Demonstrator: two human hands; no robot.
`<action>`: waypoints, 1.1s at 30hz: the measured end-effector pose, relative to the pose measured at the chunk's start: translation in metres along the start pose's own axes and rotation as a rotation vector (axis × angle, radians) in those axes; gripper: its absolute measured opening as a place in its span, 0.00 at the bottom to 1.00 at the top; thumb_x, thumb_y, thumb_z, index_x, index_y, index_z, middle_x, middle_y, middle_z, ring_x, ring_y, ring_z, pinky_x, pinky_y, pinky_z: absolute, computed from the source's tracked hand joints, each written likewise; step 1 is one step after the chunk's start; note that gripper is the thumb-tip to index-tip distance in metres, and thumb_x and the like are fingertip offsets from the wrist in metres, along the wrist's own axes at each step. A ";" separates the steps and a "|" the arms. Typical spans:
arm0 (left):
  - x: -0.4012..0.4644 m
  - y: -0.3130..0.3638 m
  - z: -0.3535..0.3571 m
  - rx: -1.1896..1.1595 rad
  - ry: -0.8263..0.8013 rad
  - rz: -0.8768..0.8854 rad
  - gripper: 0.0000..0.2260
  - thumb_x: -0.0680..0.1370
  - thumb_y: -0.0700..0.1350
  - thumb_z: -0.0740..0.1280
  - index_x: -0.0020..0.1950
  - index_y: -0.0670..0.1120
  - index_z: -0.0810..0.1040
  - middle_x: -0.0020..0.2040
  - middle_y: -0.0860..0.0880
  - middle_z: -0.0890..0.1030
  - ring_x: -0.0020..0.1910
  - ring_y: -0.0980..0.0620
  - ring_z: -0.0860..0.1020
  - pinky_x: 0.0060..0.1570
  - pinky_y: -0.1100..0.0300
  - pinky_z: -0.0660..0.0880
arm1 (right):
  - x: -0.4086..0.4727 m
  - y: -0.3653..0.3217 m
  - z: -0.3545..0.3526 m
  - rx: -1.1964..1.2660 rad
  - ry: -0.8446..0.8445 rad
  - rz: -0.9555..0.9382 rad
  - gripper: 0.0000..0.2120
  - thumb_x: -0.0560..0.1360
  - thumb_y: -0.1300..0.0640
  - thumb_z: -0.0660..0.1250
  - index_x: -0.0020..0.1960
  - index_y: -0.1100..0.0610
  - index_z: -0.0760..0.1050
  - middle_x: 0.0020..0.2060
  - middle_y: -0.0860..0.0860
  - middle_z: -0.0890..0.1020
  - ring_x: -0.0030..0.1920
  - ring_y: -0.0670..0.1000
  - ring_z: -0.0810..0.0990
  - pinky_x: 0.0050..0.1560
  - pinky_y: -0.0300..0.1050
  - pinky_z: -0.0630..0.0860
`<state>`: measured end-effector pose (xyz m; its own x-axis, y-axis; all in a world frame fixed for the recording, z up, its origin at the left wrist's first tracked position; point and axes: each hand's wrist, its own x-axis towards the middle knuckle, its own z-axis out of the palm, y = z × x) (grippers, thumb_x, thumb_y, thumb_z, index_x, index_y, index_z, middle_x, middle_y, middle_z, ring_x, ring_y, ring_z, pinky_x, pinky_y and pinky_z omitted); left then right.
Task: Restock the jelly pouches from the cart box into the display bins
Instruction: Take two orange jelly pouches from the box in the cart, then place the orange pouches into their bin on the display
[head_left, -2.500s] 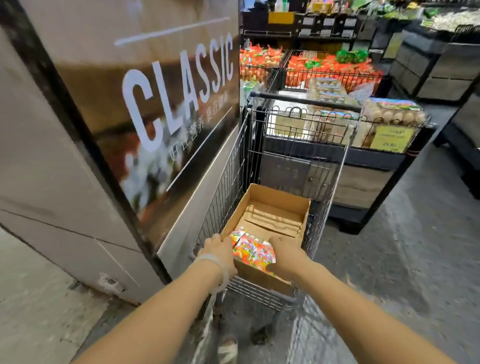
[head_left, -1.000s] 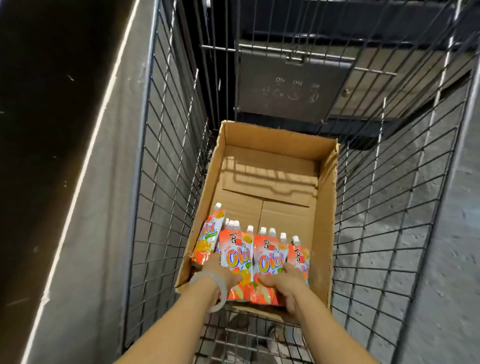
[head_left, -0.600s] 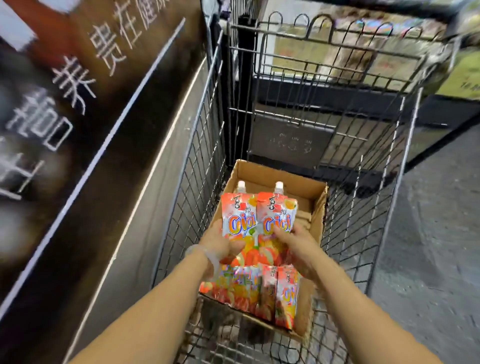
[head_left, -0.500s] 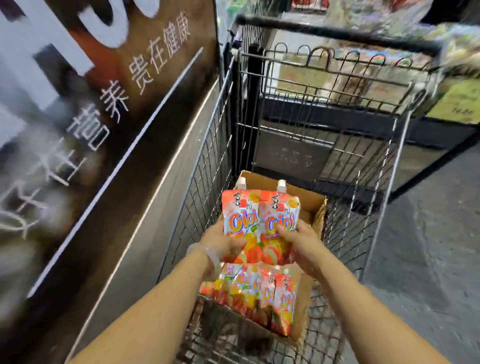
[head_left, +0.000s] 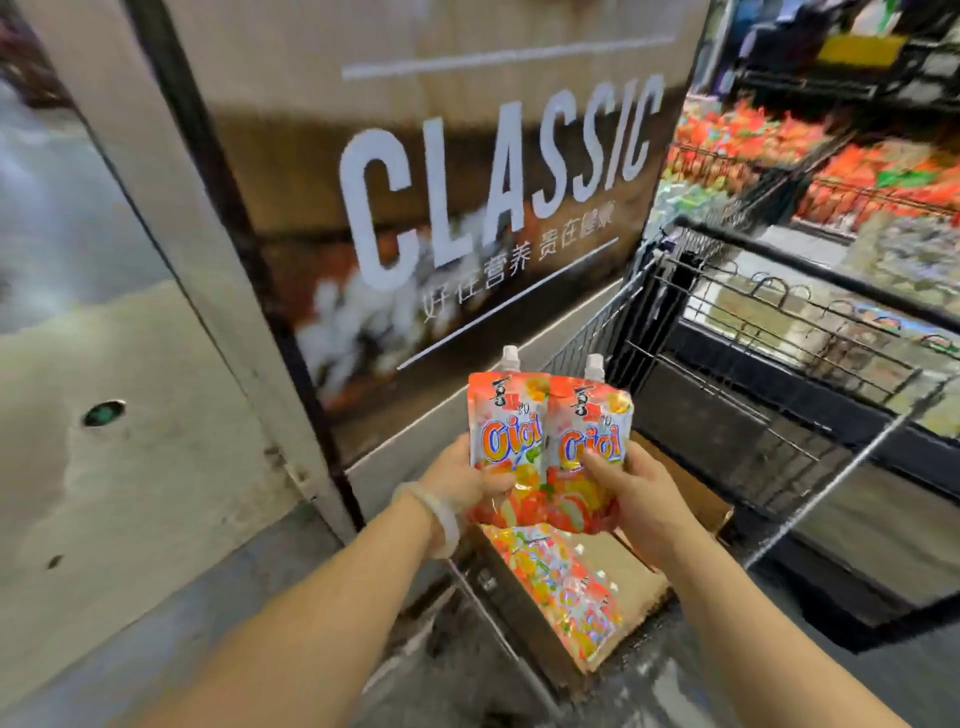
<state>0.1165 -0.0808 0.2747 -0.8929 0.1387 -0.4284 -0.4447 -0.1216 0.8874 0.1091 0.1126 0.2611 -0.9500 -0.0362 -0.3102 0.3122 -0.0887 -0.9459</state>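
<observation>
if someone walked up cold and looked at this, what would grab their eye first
Most likely the two bright orange jelly pouches held upright side by side at centre frame, the left hand gripping one and the right hand the other. Behind them, the big white CLASSIC lettering on the wall panel dominates the upper middle. Below the hands, more pouches lie in the cardboard box inside the wire cart.

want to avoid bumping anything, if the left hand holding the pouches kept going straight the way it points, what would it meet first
Probably the CLASSIC sign panel. The left hand grips the jelly pouches with their spouts aimed up and forward at it, and nothing shows between them, though the gap is hard to judge.
</observation>
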 end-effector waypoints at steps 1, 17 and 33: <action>-0.015 0.001 -0.010 -0.018 0.035 0.023 0.16 0.75 0.27 0.63 0.49 0.49 0.74 0.44 0.45 0.81 0.43 0.45 0.78 0.44 0.52 0.76 | -0.007 -0.005 0.013 0.000 -0.036 -0.002 0.12 0.75 0.57 0.68 0.57 0.58 0.76 0.47 0.58 0.85 0.43 0.60 0.84 0.37 0.53 0.82; -0.400 -0.085 -0.240 -0.305 0.739 0.279 0.18 0.74 0.27 0.66 0.60 0.44 0.74 0.46 0.44 0.82 0.45 0.42 0.80 0.47 0.47 0.78 | -0.253 0.038 0.349 -0.143 -0.760 0.018 0.10 0.75 0.60 0.66 0.57 0.58 0.76 0.43 0.54 0.85 0.38 0.53 0.85 0.34 0.47 0.81; -0.919 -0.288 -0.327 -0.662 1.559 0.454 0.16 0.73 0.26 0.65 0.54 0.45 0.76 0.42 0.46 0.84 0.38 0.46 0.81 0.40 0.52 0.79 | -0.716 0.219 0.649 -0.346 -1.541 0.052 0.07 0.74 0.60 0.69 0.52 0.55 0.78 0.49 0.56 0.85 0.46 0.57 0.84 0.43 0.53 0.81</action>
<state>1.0420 -0.4941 0.3568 0.0050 -0.9573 -0.2890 0.2395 -0.2795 0.9298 0.8623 -0.5265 0.3382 0.0471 -0.9869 -0.1544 0.1211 0.1591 -0.9798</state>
